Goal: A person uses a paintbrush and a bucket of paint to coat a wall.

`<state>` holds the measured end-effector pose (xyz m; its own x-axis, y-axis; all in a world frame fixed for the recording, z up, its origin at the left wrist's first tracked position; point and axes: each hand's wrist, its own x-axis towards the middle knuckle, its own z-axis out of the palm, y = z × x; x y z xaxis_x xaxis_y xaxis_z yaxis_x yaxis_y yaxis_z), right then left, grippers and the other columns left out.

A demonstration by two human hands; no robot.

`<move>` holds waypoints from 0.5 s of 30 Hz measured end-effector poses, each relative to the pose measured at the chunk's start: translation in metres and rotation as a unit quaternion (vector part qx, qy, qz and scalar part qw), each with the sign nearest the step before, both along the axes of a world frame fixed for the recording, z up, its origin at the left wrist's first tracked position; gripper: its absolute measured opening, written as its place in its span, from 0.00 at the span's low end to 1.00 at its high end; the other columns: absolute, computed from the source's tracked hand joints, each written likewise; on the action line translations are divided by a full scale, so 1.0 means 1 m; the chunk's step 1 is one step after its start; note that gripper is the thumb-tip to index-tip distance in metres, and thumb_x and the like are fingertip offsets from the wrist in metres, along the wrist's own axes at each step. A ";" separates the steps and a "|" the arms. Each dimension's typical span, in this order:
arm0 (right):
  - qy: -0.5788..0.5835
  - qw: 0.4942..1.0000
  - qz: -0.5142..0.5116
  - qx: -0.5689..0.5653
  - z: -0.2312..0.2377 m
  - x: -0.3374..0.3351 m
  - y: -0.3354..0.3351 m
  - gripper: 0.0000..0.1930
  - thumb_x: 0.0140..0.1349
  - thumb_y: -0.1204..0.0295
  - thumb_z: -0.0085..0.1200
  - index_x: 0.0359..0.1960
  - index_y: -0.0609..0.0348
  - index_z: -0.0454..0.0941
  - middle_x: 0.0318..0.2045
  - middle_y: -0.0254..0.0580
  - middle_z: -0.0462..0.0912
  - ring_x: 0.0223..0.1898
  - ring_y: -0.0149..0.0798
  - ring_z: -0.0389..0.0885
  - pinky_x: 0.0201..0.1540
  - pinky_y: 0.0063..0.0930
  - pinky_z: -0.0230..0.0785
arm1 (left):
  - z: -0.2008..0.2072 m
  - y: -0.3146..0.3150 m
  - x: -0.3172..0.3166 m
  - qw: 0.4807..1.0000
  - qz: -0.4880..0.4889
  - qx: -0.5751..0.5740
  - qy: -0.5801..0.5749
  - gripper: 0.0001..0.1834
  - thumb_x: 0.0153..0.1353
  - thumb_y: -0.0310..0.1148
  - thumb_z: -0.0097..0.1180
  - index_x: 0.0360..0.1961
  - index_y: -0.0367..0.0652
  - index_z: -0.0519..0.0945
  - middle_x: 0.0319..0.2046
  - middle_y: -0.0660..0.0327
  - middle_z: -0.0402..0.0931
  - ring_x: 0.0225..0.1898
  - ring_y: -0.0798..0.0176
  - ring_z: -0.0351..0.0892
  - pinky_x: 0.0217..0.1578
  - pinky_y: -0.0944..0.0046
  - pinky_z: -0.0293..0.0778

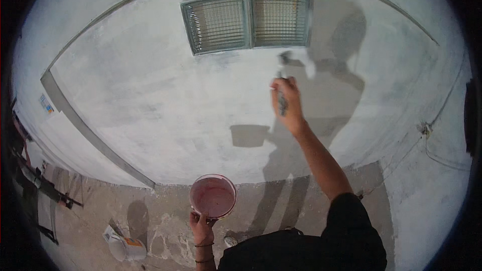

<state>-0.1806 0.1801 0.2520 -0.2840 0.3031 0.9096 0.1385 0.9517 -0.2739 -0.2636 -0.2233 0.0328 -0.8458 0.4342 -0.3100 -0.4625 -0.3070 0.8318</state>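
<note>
In my right hand (287,96) is a paintbrush (280,74), its handle wrapped by my fingers and its dark bristles pointing up. The bristle end is blurred and lies just below the glass block window (249,21); I cannot tell whether it touches the wall. Patchy white paint covers the wall (165,95). Lower down, my left hand (201,225) grips the near rim of a round bucket (213,195) with a reddish-pink inside. How much paint the bucket holds is hard to make out.
A white bucket (128,248) stands on the concrete floor (165,221) at lower left. Dark metal gear (42,185) sits at the far left. A grey strip (100,135) runs down the wall. Cables hang from a wall outlet (424,129) at right. My shadow falls across the wall.
</note>
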 end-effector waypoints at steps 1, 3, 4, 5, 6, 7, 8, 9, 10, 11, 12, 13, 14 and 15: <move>0.006 0.999 0.035 -0.003 0.002 -0.025 -0.011 0.07 0.55 0.80 0.53 0.36 0.57 0.72 0.35 0.48 0.71 0.38 0.50 0.72 0.41 0.40 0.66 | 0.003 -0.010 -0.008 1.000 -0.010 -0.001 -0.001 0.11 0.60 0.23 0.55 0.40 0.41 0.67 0.39 0.57 0.73 0.38 0.60 0.79 0.35 0.53 0.83; 0.036 0.997 0.060 0.031 0.003 -0.078 -0.037 0.08 0.55 0.81 0.54 0.36 0.58 0.73 0.32 0.48 0.71 0.36 0.51 0.72 0.38 0.39 0.67 | 0.012 -0.029 -0.025 0.999 0.023 0.001 0.023 0.11 0.59 0.23 0.55 0.40 0.41 0.67 0.40 0.57 0.73 0.38 0.60 0.79 0.35 0.53 0.83; 0.029 0.996 0.082 0.026 0.003 -0.100 -0.049 0.08 0.55 0.81 0.54 0.36 0.58 0.73 0.32 0.46 0.71 0.35 0.50 0.72 0.37 0.38 0.67 | 0.012 -0.039 -0.036 1.000 0.017 0.001 0.024 0.11 0.59 0.23 0.55 0.40 0.41 0.67 0.40 0.57 0.73 0.38 0.60 0.79 0.35 0.53 0.83; 0.023 0.994 0.105 0.021 0.004 -0.120 -0.061 0.08 0.56 0.81 0.54 0.36 0.58 0.73 0.33 0.45 0.71 0.34 0.49 0.73 0.37 0.38 0.67 | 0.010 -0.050 -0.049 0.999 0.014 -0.009 0.027 0.12 0.59 0.23 0.55 0.40 0.42 0.66 0.40 0.57 0.73 0.38 0.60 0.79 0.35 0.53 0.83; 0.011 0.990 0.142 0.011 0.004 -0.137 -0.076 0.07 0.56 0.81 0.53 0.37 0.59 0.72 0.33 0.44 0.70 0.33 0.47 0.73 0.37 0.36 0.67 | 0.009 -0.059 -0.061 0.999 0.014 -0.019 0.029 0.12 0.58 0.23 0.56 0.40 0.42 0.66 0.40 0.57 0.73 0.37 0.60 0.79 0.35 0.53 0.83; -0.002 0.984 0.178 0.002 0.007 -0.147 -0.093 0.07 0.57 0.80 0.53 0.37 0.59 0.72 0.33 0.43 0.70 0.33 0.46 0.74 0.36 0.35 0.67 | 0.009 -0.065 -0.071 0.999 0.012 -0.018 0.030 0.12 0.58 0.23 0.56 0.40 0.42 0.66 0.40 0.57 0.73 0.37 0.60 0.79 0.35 0.53 0.83; -0.027 0.979 0.197 -0.032 0.009 -0.155 -0.108 0.07 0.57 0.81 0.53 0.36 0.59 0.72 0.32 0.41 0.71 0.33 0.42 0.74 0.37 0.32 0.68 | 0.009 -0.070 -0.081 0.999 0.002 -0.013 0.039 0.11 0.58 0.22 0.55 0.39 0.42 0.66 0.40 0.57 0.73 0.37 0.60 0.79 0.35 0.53 0.84; -0.027 0.980 0.195 -0.031 0.013 -0.157 -0.114 0.07 0.57 0.81 0.53 0.36 0.59 0.72 0.32 0.41 0.71 0.33 0.42 0.74 0.37 0.32 0.68 | 0.009 -0.074 -0.090 0.999 -0.008 -0.007 0.049 0.11 0.59 0.22 0.55 0.38 0.42 0.66 0.39 0.57 0.73 0.36 0.60 0.79 0.35 0.52 0.84; -0.036 0.973 0.225 -0.031 0.017 -0.158 -0.120 0.07 0.56 0.82 0.53 0.36 0.59 0.73 0.32 0.41 0.71 0.34 0.42 0.74 0.38 0.32 0.68 | 0.006 -0.079 -0.100 0.999 -0.010 -0.006 0.049 0.11 0.59 0.22 0.55 0.38 0.42 0.66 0.39 0.57 0.73 0.36 0.60 0.79 0.35 0.52 0.84; -0.046 0.965 0.256 -0.031 0.019 -0.158 -0.123 0.08 0.56 0.83 0.53 0.36 0.59 0.73 0.33 0.41 0.72 0.34 0.41 0.75 0.38 0.31 0.68 | 0.002 -0.084 -0.109 0.998 -0.019 -0.018 0.051 0.10 0.59 0.22 0.55 0.37 0.42 0.66 0.39 0.57 0.73 0.36 0.60 0.79 0.35 0.53 0.84; -0.037 0.963 0.265 0.007 0.019 -0.153 -0.115 0.08 0.55 0.84 0.54 0.36 0.60 0.73 0.34 0.41 0.73 0.35 0.40 0.75 0.39 0.32 0.69 | 0.000 -0.085 -0.116 0.998 -0.033 -0.028 0.053 0.10 0.59 0.22 0.54 0.37 0.42 0.66 0.38 0.57 0.74 0.36 0.60 0.79 0.35 0.53 0.84; -0.045 0.971 0.237 0.007 0.014 -0.145 -0.105 0.09 0.54 0.84 0.53 0.35 0.60 0.73 0.33 0.41 0.73 0.36 0.40 0.75 0.39 0.32 0.69 | 0.003 -0.086 -0.120 0.998 -0.037 -0.026 0.052 0.10 0.59 0.22 0.54 0.37 0.42 0.66 0.38 0.57 0.74 0.36 0.60 0.79 0.35 0.53 0.84; -0.075 0.980 0.185 -0.006 0.006 -0.133 -0.090 0.09 0.54 0.85 0.53 0.35 0.60 0.73 0.33 0.42 0.74 0.35 0.42 0.76 0.39 0.34 0.69 | 0.009 -0.085 -0.123 0.998 -0.046 -0.019 0.046 0.09 0.59 0.22 0.54 0.36 0.42 0.66 0.37 0.58 0.74 0.36 0.61 0.79 0.35 0.53 0.84; -0.058 0.988 0.136 0.039 0.008 -0.118 -0.080 0.08 0.54 0.84 0.53 0.35 0.60 0.74 0.32 0.43 0.74 0.35 0.43 0.76 0.39 0.34 0.70 | 0.012 -0.085 -0.126 0.998 -0.053 -0.013 0.039 0.09 0.59 0.22 0.54 0.36 0.42 0.66 0.37 0.58 0.74 0.36 0.61 0.79 0.35 0.53 0.84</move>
<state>-0.2990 0.0998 0.2597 -0.4493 0.1315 0.8837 -0.0998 0.9755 -0.1959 -0.3897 -0.3084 0.0449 -0.8178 0.5146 -0.2576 -0.4248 -0.2378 0.8735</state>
